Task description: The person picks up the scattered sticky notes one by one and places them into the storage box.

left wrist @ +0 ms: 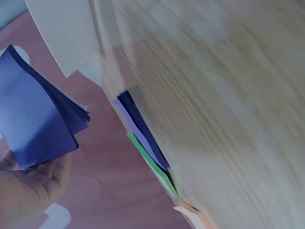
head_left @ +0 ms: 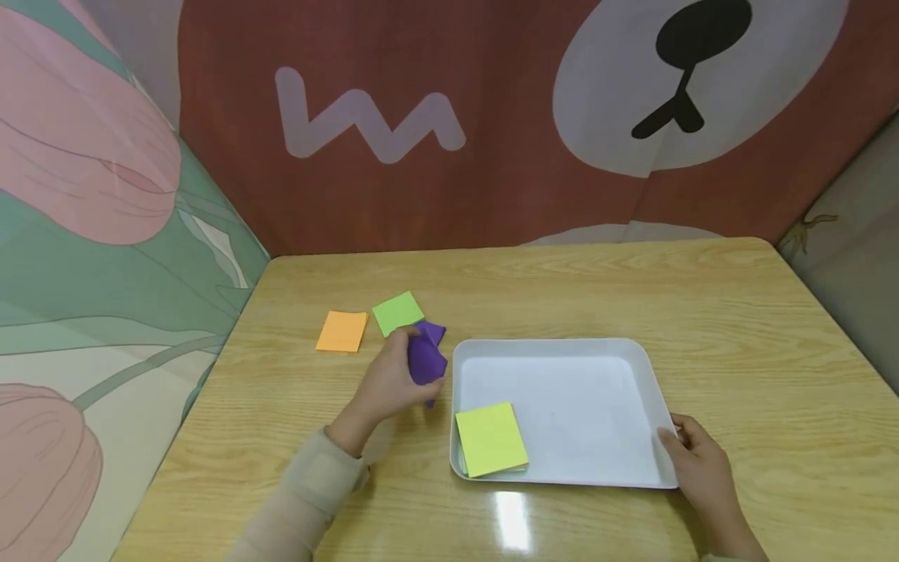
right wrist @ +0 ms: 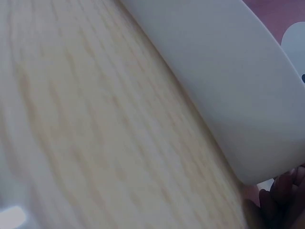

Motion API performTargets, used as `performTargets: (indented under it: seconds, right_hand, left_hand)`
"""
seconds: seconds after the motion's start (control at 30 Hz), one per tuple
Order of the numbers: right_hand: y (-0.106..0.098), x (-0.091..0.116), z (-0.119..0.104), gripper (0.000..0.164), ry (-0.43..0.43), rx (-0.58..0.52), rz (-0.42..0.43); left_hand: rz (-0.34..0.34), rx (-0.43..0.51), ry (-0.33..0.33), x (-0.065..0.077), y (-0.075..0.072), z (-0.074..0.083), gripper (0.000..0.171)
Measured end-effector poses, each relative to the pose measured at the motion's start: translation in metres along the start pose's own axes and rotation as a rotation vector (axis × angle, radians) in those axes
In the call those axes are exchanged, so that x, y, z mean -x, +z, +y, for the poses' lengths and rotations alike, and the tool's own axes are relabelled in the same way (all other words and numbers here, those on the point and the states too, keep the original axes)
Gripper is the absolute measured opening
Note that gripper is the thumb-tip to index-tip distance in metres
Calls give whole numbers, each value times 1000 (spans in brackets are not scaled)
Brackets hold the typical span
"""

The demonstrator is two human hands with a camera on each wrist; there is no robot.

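My left hand (head_left: pixel 388 378) holds some purple sticky notes (head_left: pixel 425 361) by the edges, raised above the table left of the white tray (head_left: pixel 576 349). In the left wrist view these notes (left wrist: pixel 35 112) bend and fan apart at one side. Another purple pad (head_left: pixel 434 331) lies on the table behind them, partly hidden, touching or overlapping a green sticky-note pad (head_left: pixel 398 312). My right hand (head_left: pixel 705 468) grips the tray's right rim near the front corner, thumb on top. Inside the tray's front left corner lies a yellow sticky-note stack (head_left: pixel 492 439).
An orange sticky-note pad (head_left: pixel 342 332) lies on the wooden table (head_left: pixel 534 289), left of the green one. A fabric backdrop with a brown bear print (head_left: pixel 506 195) hangs along the table's back edge, and a flower-print one (head_left: pixel 91 179) stands on the left.
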State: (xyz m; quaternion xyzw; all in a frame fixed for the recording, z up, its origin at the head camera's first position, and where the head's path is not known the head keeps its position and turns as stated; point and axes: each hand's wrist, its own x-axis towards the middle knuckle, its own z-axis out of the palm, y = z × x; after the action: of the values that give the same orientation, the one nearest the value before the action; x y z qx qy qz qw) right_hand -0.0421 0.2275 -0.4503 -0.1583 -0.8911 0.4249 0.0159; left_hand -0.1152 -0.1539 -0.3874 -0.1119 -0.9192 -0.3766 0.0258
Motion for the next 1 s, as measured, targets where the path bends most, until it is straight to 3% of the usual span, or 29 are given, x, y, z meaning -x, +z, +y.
performTargets:
  seconds: [0.33,1.0]
  right_hand:
    - [-2,1,-4,33,13,12,-33]
    - [0,2,-6,30,-1,-18,3]
  left_hand:
    - [30,0,111,-6,10,11,75]
    - [-61,-44,247,-17,33,31,77]
